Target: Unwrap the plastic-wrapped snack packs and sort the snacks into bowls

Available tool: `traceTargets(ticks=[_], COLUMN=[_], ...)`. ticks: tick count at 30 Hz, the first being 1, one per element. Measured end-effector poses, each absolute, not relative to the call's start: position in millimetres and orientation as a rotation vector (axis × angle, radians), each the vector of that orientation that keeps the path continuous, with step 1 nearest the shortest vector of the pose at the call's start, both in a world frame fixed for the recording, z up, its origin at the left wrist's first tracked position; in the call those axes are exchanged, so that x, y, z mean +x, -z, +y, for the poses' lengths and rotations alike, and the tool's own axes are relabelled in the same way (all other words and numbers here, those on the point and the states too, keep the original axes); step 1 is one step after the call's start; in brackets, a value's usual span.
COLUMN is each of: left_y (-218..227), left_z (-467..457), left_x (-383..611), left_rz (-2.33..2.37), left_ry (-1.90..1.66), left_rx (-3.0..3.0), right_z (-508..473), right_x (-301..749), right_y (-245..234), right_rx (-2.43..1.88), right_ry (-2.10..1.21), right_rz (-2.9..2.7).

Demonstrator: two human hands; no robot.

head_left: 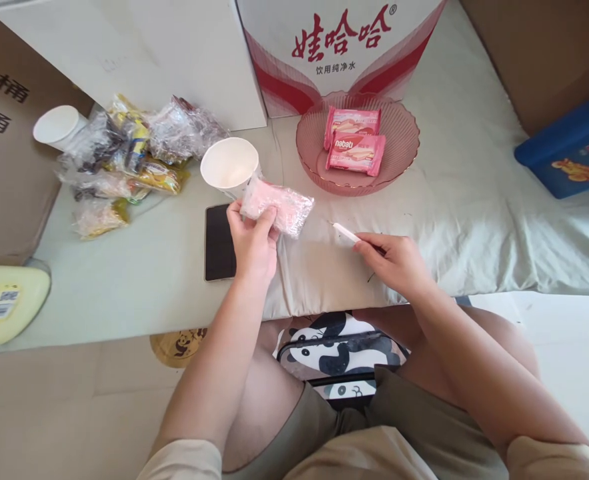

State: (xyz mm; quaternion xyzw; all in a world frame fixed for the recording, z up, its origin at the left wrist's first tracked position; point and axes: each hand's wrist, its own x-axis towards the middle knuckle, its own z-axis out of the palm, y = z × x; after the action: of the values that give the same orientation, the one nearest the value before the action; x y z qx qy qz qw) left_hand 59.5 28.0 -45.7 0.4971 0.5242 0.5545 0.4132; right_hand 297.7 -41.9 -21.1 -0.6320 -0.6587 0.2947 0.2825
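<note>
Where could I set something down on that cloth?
The wrinkled pale-green cloth is bare between the pink ribbed translucent bowl and the blue printed package, and between the black rectangular phone and the pale-yellow labelled bottle. It's crowded at upper left, around the heaped clear and yellow plastic wrappers, and by the left hand.

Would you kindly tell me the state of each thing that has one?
Held packet: in clear wrap, in left hand
White tool: thin tip exposed, in right hand
Near cup: uncovered
Far cup: uncovered
Phone: screen dark
Pink bowl: uncovered
Wafer packets: apparently sealed
Snack pile: mostly in clear wrap
</note>
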Motion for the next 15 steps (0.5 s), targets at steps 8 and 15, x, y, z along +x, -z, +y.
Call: traceTargets(ticks=[8,15], left_y=[42.4,32.6], left_z=[-1.0,0.6], left_x=[87.8,80.4], left_rz=[1.162,1.259], left_ry=[-1.054,-1.006], left_rx=[1.317,1.730], right_z=[-33.8,-43.8], right_x=[325.5,301.8], right_y=[35.1,31.5], right_rx=[-1.838,-1.340], right_ry=[-0.158,-0.571], right_rz=[-1.776,-1.979])
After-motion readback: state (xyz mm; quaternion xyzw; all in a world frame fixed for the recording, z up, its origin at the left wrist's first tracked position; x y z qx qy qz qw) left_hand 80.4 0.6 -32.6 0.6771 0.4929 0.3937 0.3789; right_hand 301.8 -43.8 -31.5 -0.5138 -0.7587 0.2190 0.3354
